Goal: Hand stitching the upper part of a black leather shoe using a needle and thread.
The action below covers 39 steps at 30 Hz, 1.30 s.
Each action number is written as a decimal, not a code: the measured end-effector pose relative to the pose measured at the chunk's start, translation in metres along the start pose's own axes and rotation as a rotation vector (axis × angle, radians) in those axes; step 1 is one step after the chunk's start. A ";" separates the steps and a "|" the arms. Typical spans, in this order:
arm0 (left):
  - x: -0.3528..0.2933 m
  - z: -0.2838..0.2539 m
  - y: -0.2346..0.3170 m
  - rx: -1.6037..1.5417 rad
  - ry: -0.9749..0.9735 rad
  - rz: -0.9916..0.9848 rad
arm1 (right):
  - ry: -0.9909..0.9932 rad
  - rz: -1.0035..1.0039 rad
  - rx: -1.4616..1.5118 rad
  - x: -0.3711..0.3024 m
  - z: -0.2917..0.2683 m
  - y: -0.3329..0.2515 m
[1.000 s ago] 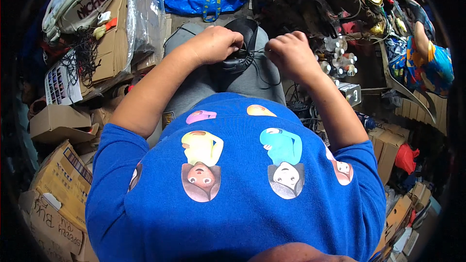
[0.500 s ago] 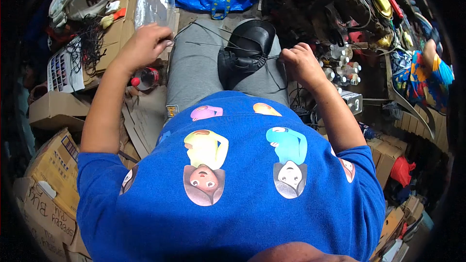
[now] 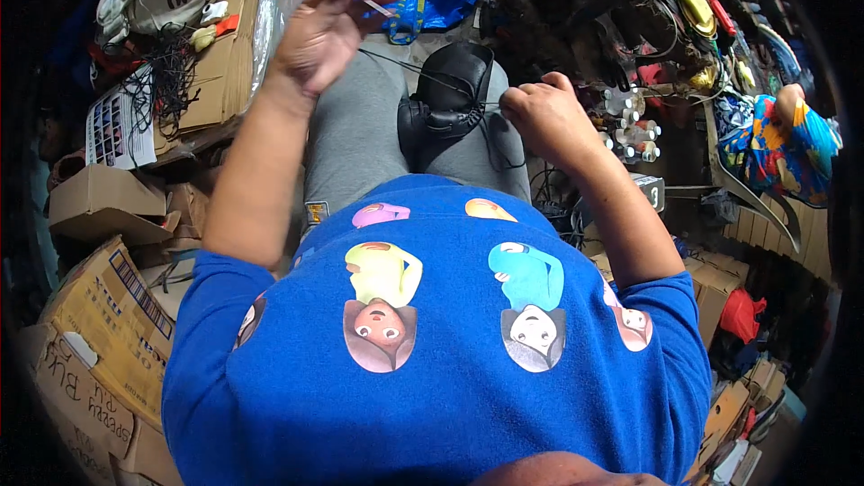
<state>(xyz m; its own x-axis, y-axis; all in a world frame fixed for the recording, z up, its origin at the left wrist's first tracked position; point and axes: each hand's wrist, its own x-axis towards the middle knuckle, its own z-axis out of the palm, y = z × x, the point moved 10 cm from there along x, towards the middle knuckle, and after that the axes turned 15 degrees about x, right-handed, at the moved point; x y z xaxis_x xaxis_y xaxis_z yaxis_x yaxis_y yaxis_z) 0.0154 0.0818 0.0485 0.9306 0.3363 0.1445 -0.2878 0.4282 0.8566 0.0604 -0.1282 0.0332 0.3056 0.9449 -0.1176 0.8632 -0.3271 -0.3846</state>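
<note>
Fingers parted, the left hand (image 3: 328,40) is raised up and to the left of the shoe (image 3: 454,81); a pale sliver shows at its fingertips, but whether they pinch it I cannot tell. To the right of the shoe, the right hand (image 3: 544,112) is curled, thumb and forefinger seemingly pinching the thread (image 3: 396,61) near where it leaves the stitched rim. The shoe itself, black, rests across the thighs with its opening away from the shirt (image 3: 450,414).

The step looks like drawing thread through that rim. Done well, it would call for an even pull from both sides, in line with the seam, with the strands kept apart so they do not loop over each other. Knees pressed together would steady the shoe, which no hand is holding.

As for room, the air above the shoe looks the safest way for a long pull. To its left, the edge of the cardboard (image 3: 216,72) and the tangled cords (image 3: 171,90) could catch a loose end. To its right, bottles (image 3: 639,135) stand just past the right hand, so a wide sweep there could knock them. Beyond the shoe, the blue bag (image 3: 459,0) has straps that might snag thread.
</note>
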 end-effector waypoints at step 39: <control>-0.069 -0.002 0.034 1.980 -0.361 0.451 | 0.113 0.330 0.563 -0.063 0.013 0.105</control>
<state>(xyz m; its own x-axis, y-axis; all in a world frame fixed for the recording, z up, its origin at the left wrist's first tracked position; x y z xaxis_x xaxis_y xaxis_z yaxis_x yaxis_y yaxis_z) -0.0587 0.0744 0.0666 0.9437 -0.1148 0.3102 -0.1082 -0.9934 -0.0384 0.1263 -0.2213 -0.0119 0.5846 0.7790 -0.2267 0.3842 -0.5119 -0.7683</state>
